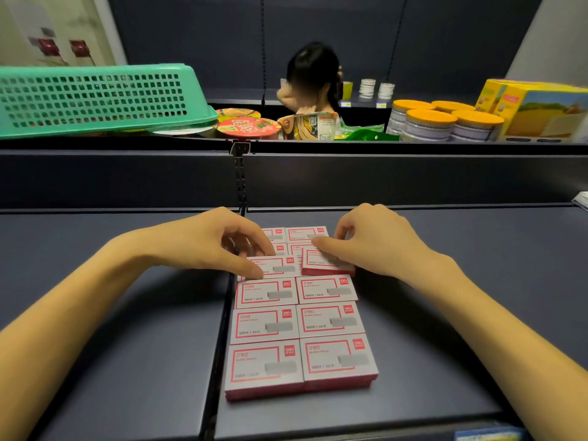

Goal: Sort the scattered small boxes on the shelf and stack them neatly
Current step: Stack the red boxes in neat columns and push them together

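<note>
Shelf: the dark shelf (445, 313) carried two columns of small white-and-red boxes running away from you, straddling the seam between two panels.
Near rows: three pairs sat square and flush, the front pair (300, 366) stacked on a layer below, judging by the red edges.
Left hand: your left hand (219, 241) lay with fingers curled on the left box (270, 268), thumb pressing its near-left corner; a press more than a grip.
Right hand: your right hand (372, 240) pinched the raised box (324, 261), thumb on its top, fingers over the far edge.
Raised box: it sat higher than the left box and skewed, its near edge overhanging the row in front.
Step, as judged: seating this fourth row in line.
Advice: you needed to steady the left box, then turn the raised one until its long edge met its neighbour before lowering.
Risk: pushing sideways could have nudged the finished rows.
Beyond: a green basket (95, 100) and yellow-lidded tubs (442, 122) stood on the upper shelf.
</note>
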Demonstrator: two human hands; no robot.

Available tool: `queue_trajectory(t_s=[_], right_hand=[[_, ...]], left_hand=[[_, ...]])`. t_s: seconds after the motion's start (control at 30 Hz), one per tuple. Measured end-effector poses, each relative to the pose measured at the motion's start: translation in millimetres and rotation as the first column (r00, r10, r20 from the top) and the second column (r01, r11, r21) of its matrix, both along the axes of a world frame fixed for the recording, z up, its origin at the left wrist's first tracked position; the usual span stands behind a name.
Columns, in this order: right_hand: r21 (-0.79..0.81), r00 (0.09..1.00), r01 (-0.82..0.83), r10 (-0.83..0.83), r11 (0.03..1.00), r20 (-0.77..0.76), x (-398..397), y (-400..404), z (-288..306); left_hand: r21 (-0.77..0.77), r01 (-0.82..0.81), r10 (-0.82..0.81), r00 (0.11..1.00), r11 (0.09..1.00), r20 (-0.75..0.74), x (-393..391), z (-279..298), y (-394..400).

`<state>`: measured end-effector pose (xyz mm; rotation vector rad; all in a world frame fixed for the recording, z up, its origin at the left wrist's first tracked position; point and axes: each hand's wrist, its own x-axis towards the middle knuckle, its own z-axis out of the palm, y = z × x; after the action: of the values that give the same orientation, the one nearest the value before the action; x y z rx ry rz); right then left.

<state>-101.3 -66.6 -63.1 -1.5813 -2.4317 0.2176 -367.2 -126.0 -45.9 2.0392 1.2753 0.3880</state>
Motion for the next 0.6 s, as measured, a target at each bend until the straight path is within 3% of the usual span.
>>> queue_trajectory(t_s=[0.2, 0.33, 0.6], right_hand=[[-0.091, 0.998, -0.056, 0.054, 0.994, -0.02, 5.0, -0.8, 7.0], [-0.046, 0.998, -0.059, 0.058, 0.997, -0.012, 9.8, -2.4, 14.8], [-0.183, 0.923, -0.329, 0.274, 0.927, -0.271, 0.1, -11.1, 6.4]], left_hand=[[0.002, 0.002, -0.002, 0.999, 1.0, -0.035, -4.4, -0.3, 1.3], [0.01, 0.006, -0.006, 0.999, 1.0, -0.033, -5.8, -0.5, 2.7], [-0.002, 0.026, -0.026, 0.999, 1.0, -0.043, -9.3, 2.4, 1.8]])
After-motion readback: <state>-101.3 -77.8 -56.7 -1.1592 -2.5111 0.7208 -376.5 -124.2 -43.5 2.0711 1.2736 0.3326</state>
